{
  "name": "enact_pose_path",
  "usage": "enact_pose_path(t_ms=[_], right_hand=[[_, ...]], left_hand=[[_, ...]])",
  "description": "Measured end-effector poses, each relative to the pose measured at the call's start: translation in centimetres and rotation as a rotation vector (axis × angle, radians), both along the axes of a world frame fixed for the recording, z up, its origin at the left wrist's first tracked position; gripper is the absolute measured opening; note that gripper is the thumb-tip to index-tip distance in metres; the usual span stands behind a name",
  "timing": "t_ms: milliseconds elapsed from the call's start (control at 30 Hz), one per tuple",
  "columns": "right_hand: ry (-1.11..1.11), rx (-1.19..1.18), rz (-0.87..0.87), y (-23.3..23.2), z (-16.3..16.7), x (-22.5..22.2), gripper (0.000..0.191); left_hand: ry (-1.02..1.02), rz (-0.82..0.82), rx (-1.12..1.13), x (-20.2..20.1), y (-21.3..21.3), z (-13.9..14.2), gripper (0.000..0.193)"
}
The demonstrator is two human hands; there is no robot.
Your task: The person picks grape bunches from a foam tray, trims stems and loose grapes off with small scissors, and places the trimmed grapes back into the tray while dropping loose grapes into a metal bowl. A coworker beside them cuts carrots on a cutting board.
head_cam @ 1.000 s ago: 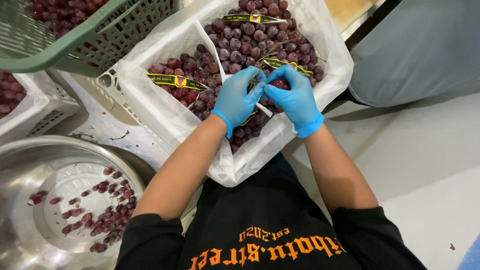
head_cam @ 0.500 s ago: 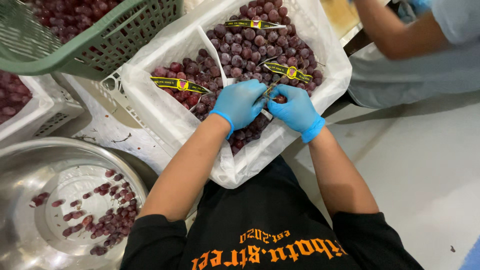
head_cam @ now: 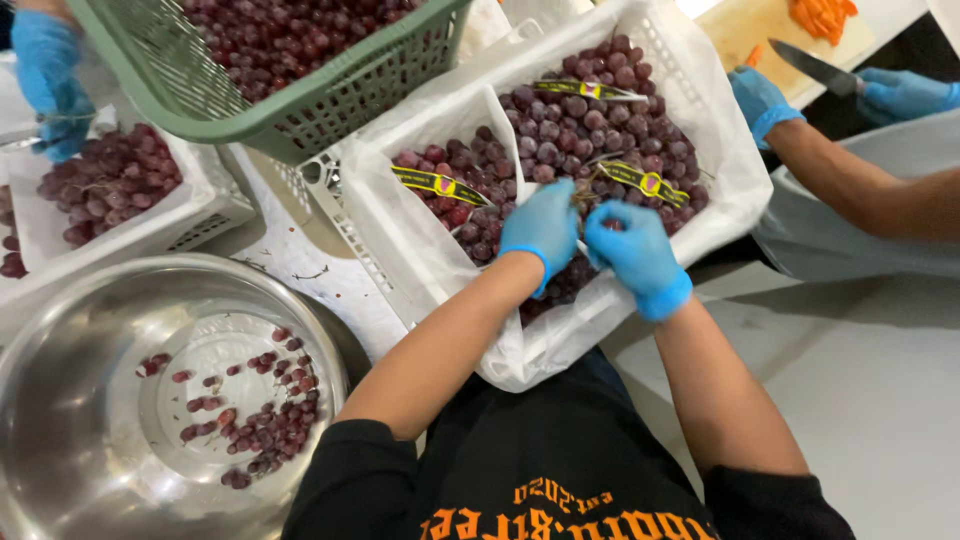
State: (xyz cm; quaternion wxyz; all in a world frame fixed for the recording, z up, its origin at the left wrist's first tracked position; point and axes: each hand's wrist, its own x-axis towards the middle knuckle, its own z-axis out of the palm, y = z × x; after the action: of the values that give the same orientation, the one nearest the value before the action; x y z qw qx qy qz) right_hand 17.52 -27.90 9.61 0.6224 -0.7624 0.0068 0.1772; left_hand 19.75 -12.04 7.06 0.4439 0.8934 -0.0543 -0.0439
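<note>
Your left hand (head_cam: 545, 228) and right hand (head_cam: 630, 248) meet, fingers curled shut on a stem of the red grapes (head_cam: 560, 150), in the lined crate's (head_cam: 700, 90) near part, left hand nearer the bagged bunches.

Blue gloves (head_cam: 545, 228), dark-red grapes (head_cam: 560, 130), green basket (head_cam: 330, 95).

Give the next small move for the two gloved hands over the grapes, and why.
Probably pull a few grapes off: the left hand and right hand meet on a bunch of grapes in the white crate, while loose grapes lie in the steel bowl.
</note>
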Motion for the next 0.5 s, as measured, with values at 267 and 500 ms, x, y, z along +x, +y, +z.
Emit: enact_pose_path(t_ms=[267,500], right_hand=[[0.177,0.699,-0.006,3.8,2.9,2.1,0.024],[0.375,0.829,-0.051,15.8,16.4,12.6,0.032]], left_hand=[[-0.035,0.062,-0.223,1.6,2.1,2.0,0.025],[-0.249,0.122,-0.168,2.2,2.6,2.5,0.022]])
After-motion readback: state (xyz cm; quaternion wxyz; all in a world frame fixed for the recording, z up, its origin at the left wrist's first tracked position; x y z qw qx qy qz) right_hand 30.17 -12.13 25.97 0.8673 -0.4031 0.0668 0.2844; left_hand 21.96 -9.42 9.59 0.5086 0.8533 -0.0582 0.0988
